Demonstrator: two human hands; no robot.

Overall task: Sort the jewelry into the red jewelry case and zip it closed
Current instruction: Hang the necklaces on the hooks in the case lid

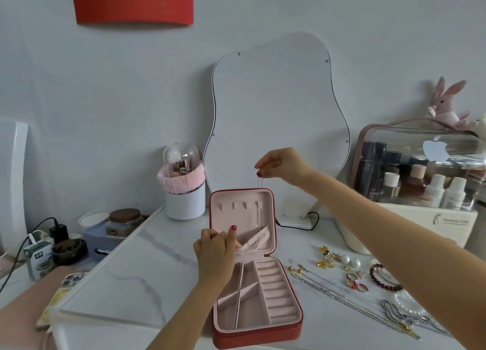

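The red jewelry case (295,323) lies open on the white table, its lid (273,218) standing upright with a pink lining. My right hand (282,165) pinches the top of a thin silver necklace (259,213) that hangs down in front of the lid. The chain's lower end reaches the elastic pocket (263,235) at the lid's bottom. My left hand (215,247) pinches the pocket's edge and pulls it open. The base shows bare pink compartments and ring rolls (276,292).
Loose jewelry lies to the right of the case: gold earrings (326,256), pearl studs (349,260), rings (355,280), a dark red bead bracelet (381,278), long chains (349,303). A wavy mirror (278,113) stands behind. A brush cup (185,189) sits left, a cosmetics box (415,171) right.
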